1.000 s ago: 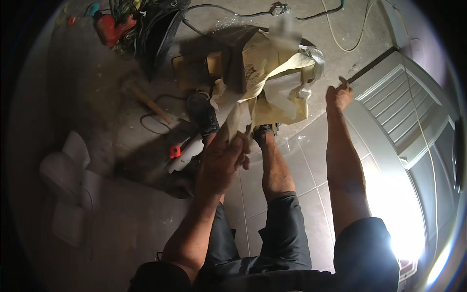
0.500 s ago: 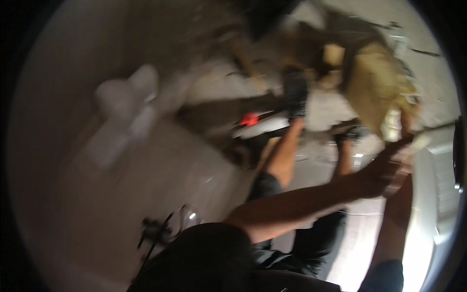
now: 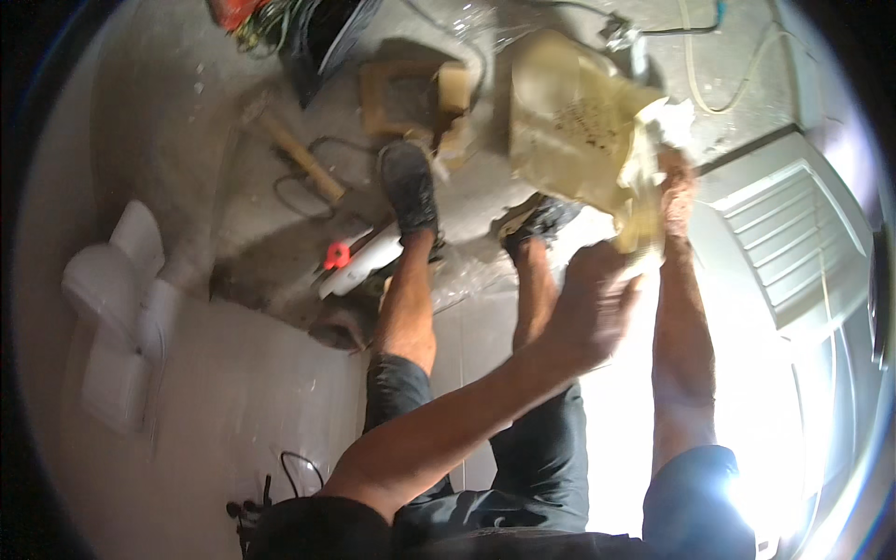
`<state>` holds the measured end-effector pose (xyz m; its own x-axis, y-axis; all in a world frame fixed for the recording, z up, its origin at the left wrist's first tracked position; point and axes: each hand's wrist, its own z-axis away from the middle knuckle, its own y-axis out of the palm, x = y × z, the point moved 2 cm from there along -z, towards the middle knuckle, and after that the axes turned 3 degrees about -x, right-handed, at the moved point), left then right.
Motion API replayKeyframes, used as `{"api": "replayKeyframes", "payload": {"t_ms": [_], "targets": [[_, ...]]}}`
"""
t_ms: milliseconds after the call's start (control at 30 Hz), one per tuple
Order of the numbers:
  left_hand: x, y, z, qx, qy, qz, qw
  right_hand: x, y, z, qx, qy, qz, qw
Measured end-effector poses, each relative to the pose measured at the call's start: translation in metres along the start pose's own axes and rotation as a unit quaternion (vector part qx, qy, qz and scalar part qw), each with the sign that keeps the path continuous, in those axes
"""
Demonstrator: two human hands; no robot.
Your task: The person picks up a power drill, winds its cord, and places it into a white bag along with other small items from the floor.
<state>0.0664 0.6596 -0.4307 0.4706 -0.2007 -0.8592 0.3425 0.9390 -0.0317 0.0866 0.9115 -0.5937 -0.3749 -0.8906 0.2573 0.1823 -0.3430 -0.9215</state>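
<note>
A yellowish-brown paper sack [image 3: 569, 131], dark-speckled on its face, hangs ahead of my shins. Its right end is ragged, with pale torn paper. My right hand [image 3: 679, 191] is closed on that torn edge. My left hand [image 3: 597, 303] is at the sack's lower corner, fingers curled in toward the paper. Motion smears its fingertips, and what lies inside the grip is partly hidden. The sack's contents do not show.
A white toilet [image 3: 112, 299] stands at the left, a ribbed white panel [image 3: 793, 233] at the right. On the floor lie a wooden-handled hammer [image 3: 303, 159], a cardboard piece [image 3: 378, 98], a white tube [image 3: 369, 261], a red object [image 3: 337, 255] and cables. My shoes [image 3: 408, 187] stand among them.
The view has swung, so the sack and both hands appear further left. My right hand has gone up along the sack's torn edge, apart from my left hand.
</note>
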Motion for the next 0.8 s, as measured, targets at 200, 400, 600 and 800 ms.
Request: {"api": "replayKeyframes", "payload": {"t_ms": [200,400,600,800], "targets": [[0.047,-0.099,0.029,-0.151,-0.232,0.218,0.936,-0.081,-0.076,-0.066,0.026,0.338,-0.180,0.923],[0.041,-0.120,0.019,-0.241,-0.230,0.309,0.891,-0.191,-0.160,-0.161,-0.163,0.220,-0.129,0.953],[0.065,-0.096,0.030,-0.179,-0.290,0.326,0.882,-0.106,-0.047,-0.087,0.119,0.136,-0.015,0.983],[0.073,-0.092,0.032,-0.109,-0.327,0.219,0.913,0.024,0.024,0.002,0.261,0.277,-0.094,0.920]]}}
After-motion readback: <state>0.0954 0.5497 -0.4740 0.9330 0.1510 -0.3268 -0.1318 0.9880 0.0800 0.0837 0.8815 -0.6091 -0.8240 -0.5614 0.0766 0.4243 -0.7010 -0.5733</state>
